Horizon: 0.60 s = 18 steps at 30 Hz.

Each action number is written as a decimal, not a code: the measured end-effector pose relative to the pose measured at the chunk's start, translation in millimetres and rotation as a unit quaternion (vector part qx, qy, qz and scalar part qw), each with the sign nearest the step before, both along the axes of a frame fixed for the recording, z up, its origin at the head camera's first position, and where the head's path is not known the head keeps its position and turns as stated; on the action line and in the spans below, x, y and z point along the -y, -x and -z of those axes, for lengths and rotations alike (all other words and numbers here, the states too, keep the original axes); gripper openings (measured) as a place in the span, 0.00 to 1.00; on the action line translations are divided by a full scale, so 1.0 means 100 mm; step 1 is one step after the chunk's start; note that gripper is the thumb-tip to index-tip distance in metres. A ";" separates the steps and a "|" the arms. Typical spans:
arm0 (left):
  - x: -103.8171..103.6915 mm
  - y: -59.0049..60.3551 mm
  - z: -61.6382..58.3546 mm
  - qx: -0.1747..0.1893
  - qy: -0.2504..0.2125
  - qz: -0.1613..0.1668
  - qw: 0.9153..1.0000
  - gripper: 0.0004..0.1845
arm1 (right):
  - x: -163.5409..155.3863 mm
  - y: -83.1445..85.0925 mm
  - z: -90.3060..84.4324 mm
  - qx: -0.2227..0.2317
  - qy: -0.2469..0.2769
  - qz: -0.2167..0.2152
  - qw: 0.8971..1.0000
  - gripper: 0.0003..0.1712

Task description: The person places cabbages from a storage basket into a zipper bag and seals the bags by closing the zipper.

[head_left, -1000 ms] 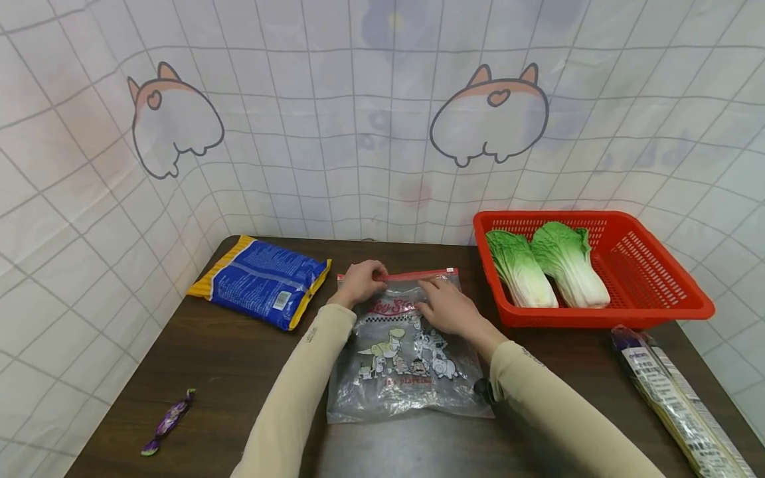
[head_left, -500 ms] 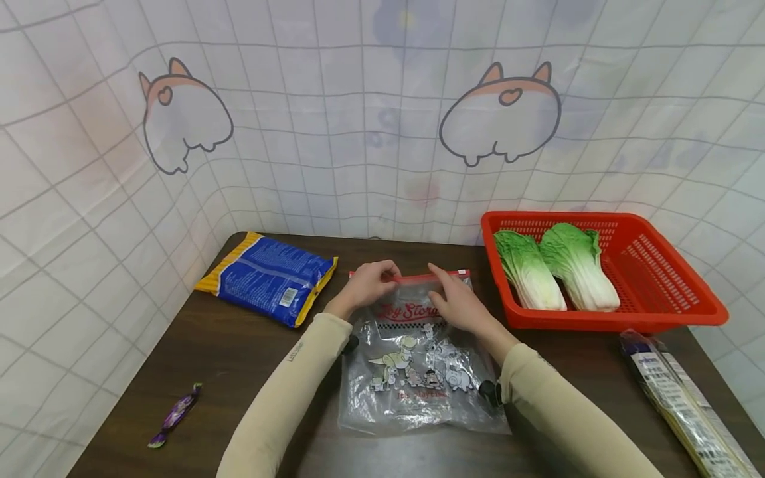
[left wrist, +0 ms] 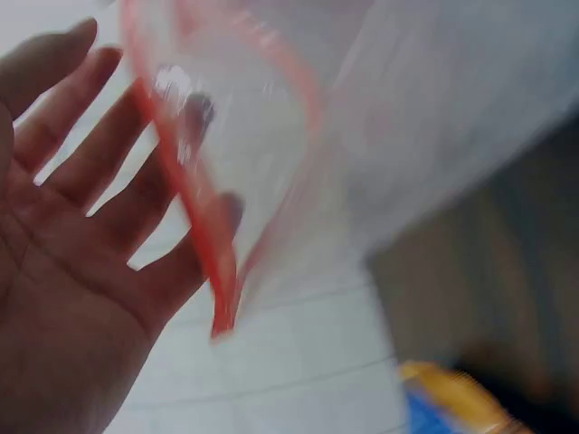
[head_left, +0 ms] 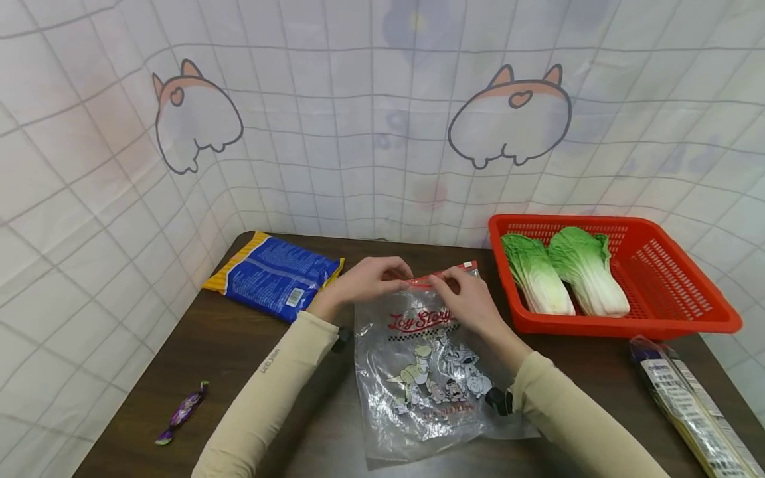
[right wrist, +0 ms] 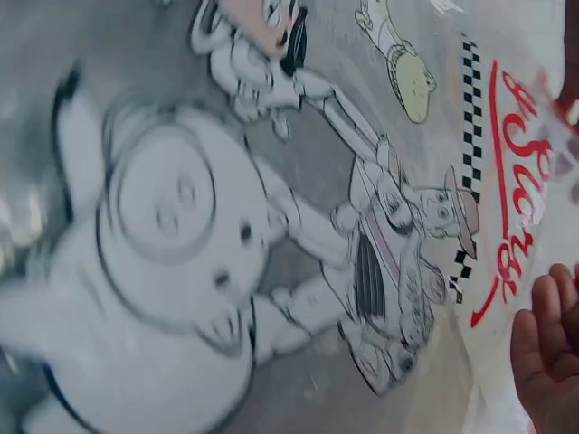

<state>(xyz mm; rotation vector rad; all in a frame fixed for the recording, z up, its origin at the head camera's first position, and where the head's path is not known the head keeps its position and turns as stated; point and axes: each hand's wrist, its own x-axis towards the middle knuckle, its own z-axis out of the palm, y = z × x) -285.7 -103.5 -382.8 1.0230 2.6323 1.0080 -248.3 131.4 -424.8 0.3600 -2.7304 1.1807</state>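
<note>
Right grip (head_left: 472,302) pinches the red edge (head_left: 420,282) of the bag (head_left: 418,323), more slanted than before; the left grip (head_left: 369,279) is loose.

Behind the dark brown, wood-grain table (head_left: 233,345) and along its left and right sides rises white, grey-gridded, rippled fabric (head_left: 335,133), printed beyond the table's back edge with one rounded white-and-orange cartoon animal rump (head_left: 200,126) leftward and a matching, wider grey-outlined rump (head_left: 514,126) rightward.
</note>
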 end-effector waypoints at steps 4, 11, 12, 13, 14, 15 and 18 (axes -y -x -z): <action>0.19 -0.01 -0.34 0.020 0.020 0.021 0.999 0.14 | -0.05 -0.10 -0.10 0.003 0.033 0.009 0.999 0.15; 0.49 -0.02 -0.45 0.094 0.018 0.065 0.993 0.18 | -0.23 -0.29 -0.22 0.058 0.124 -0.027 0.990 0.10; 0.51 -0.02 -0.42 0.104 0.011 0.072 0.992 0.18 | -0.25 -0.31 -0.22 0.063 0.136 -0.037 0.988 0.11; 0.52 -0.01 -0.39 0.115 0.005 0.081 0.990 0.18 | -0.26 -0.33 -0.23 0.066 0.148 -0.050 0.986 0.11; 0.53 0.00 -0.35 0.124 0.001 0.092 0.988 0.18 | -0.28 -0.35 -0.23 0.068 0.156 -0.062 0.983 0.10; 0.52 0.00 -0.31 0.131 -0.002 0.106 0.986 0.19 | -0.29 -0.37 -0.24 0.069 0.167 -0.078 0.981 0.10; 0.48 0.00 -0.19 0.158 -0.018 0.149 0.976 0.20 | -0.31 -0.41 -0.27 0.057 0.185 -0.126 0.973 0.07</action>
